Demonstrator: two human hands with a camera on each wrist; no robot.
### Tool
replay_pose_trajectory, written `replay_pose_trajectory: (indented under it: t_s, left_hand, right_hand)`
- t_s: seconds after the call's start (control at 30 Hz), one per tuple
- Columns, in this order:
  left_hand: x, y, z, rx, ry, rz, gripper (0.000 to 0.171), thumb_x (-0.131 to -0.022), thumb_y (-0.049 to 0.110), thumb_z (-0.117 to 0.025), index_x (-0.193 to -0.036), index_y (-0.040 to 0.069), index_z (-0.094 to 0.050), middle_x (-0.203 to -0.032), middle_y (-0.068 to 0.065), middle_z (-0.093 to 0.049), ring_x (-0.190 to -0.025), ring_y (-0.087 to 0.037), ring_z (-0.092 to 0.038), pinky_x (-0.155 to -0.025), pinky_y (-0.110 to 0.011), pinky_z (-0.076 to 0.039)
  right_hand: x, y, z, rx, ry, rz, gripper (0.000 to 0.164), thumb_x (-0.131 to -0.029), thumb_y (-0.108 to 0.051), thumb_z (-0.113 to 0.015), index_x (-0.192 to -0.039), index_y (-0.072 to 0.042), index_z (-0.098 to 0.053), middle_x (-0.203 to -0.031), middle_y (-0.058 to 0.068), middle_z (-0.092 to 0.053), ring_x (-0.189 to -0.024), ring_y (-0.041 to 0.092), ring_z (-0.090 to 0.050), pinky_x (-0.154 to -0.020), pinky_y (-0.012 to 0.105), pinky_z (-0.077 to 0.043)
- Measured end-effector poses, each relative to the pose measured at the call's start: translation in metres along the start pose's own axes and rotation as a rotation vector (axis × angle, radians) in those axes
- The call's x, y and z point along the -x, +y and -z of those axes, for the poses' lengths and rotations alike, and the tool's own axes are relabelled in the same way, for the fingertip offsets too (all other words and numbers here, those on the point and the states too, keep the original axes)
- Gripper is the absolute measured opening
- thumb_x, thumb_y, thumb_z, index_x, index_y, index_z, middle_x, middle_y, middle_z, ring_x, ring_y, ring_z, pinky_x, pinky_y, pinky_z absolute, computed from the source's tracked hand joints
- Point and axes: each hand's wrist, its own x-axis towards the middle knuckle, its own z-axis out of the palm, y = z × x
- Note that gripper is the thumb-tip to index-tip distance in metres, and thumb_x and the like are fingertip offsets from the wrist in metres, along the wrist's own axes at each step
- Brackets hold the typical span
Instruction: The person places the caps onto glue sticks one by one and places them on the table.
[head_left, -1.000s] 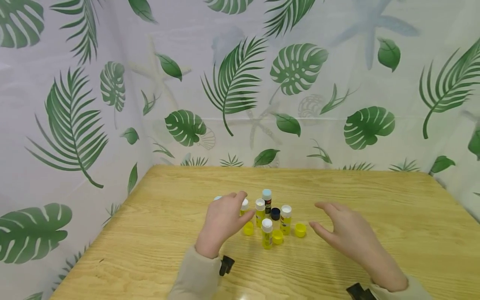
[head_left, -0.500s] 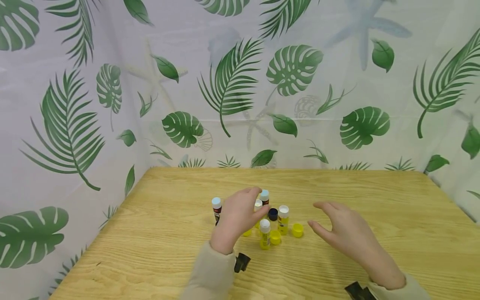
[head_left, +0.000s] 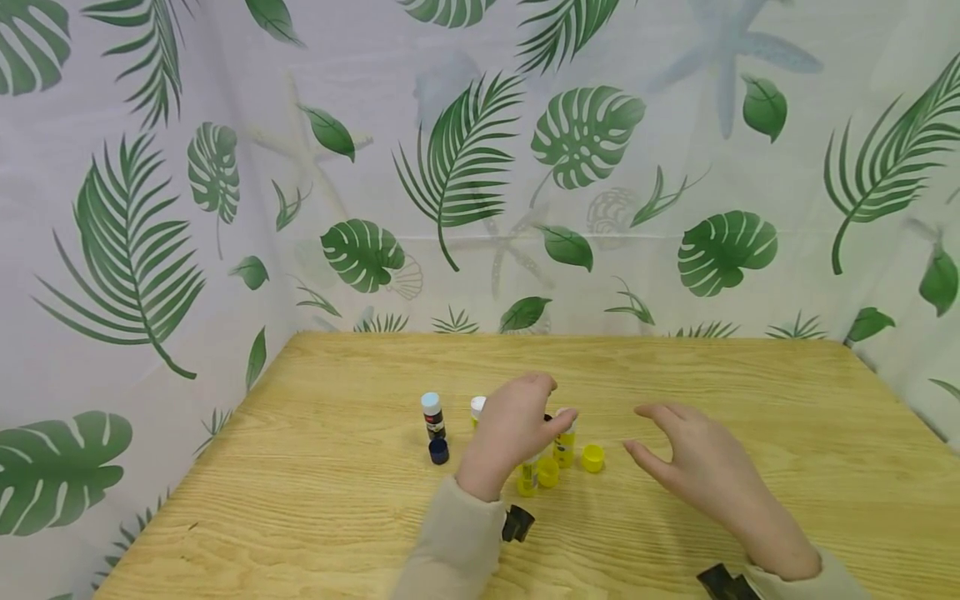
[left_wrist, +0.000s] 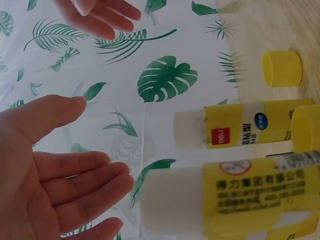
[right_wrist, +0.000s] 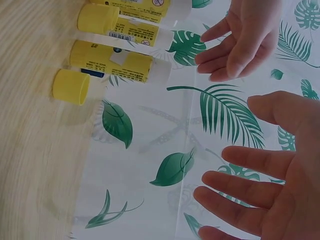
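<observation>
My left hand [head_left: 513,429] hovers over a cluster of uncapped glue sticks, fingers extended and holding nothing. It hides part of the cluster. In the left wrist view, a yellow glue stick [left_wrist: 250,197] with a white top stands just beyond the fingertips, and another yellow one [left_wrist: 250,125] is behind it. My right hand [head_left: 705,471] is held to the right of the group, thumb and fingers apart with nothing between them. Nearest to it is a loose yellow cap [head_left: 592,458]. Left of my left hand stand a black-labelled glue stick [head_left: 432,417] with a light blue top and a dark blue cap [head_left: 438,452].
The wooden table [head_left: 300,500] meets a leaf-patterned sheet [head_left: 480,283] at its back and sides. A second yellow cap [head_left: 548,472] sits close against the front glue stick [head_left: 528,481].
My left hand has moved to the right across the glue sticks, uncovering the black-labelled stick and dark blue cap at the left. The right hand stays nearly still.
</observation>
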Motion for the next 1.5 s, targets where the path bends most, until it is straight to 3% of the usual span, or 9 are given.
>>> replay_pose_trajectory:
  t_s: [0.23,0.37,0.77,1.1,1.5]
  left_hand:
    - [-0.005,0.004,-0.015,0.010,-0.045,0.054,0.041,-0.083,0.039,-0.058,-0.110,0.008,-0.059,-0.103,-0.003,-0.060,-0.069,-0.011,-0.058,-0.053,-0.019,-0.045]
    - [-0.008,0.006,-0.022,0.018,-0.070,0.081,0.041,-0.083,0.040,-0.059,-0.110,0.009,-0.059,-0.105,-0.003,-0.060,-0.073,-0.012,-0.059,-0.055,-0.021,-0.046]
    - [-0.015,0.007,-0.030,0.108,-0.179,0.170,0.048,-0.078,0.037,-0.065,-0.114,0.008,-0.057,-0.100,-0.002,-0.061,-0.074,-0.012,-0.057,-0.056,-0.024,-0.045]
    - [-0.015,0.008,-0.034,0.067,-0.228,0.183,0.038,-0.076,0.035,-0.069,-0.101,0.009,-0.058,-0.081,0.001,-0.059,-0.058,-0.009,-0.052,-0.048,-0.022,-0.042]
    - [-0.017,0.006,-0.039,0.031,-0.228,0.197,0.034,-0.075,0.034,-0.070,-0.098,0.011,-0.057,-0.081,0.002,-0.059,-0.060,-0.009,-0.053,-0.049,-0.022,-0.042]
  right_hand:
    - [0.000,0.002,0.000,-0.003,0.003,0.003,0.039,-0.077,-0.027,-0.067,-0.104,0.000,-0.060,-0.097,0.015,-0.061,-0.087,0.033,-0.057,-0.070,0.047,-0.046]
    - [0.000,0.002,-0.001,0.005,0.005,0.002,0.038,-0.077,-0.028,-0.066,-0.103,0.000,-0.060,-0.096,0.014,-0.062,-0.086,0.032,-0.058,-0.069,0.046,-0.046]
    - [-0.002,0.007,0.002,-0.023,-0.038,-0.061,0.040,-0.080,-0.029,-0.064,-0.106,0.001,-0.059,-0.100,0.018,-0.060,-0.089,0.035,-0.056,-0.069,0.047,-0.046]
    - [-0.001,0.007,0.002,-0.028,-0.038,-0.071,0.039,-0.081,-0.029,-0.064,-0.106,0.001,-0.059,-0.102,0.018,-0.060,-0.091,0.036,-0.056,-0.070,0.048,-0.046]
    - [-0.001,0.007,0.001,-0.017,-0.039,-0.061,0.038,-0.080,-0.028,-0.064,-0.104,0.001,-0.060,-0.100,0.018,-0.060,-0.091,0.036,-0.056,-0.071,0.049,-0.045]
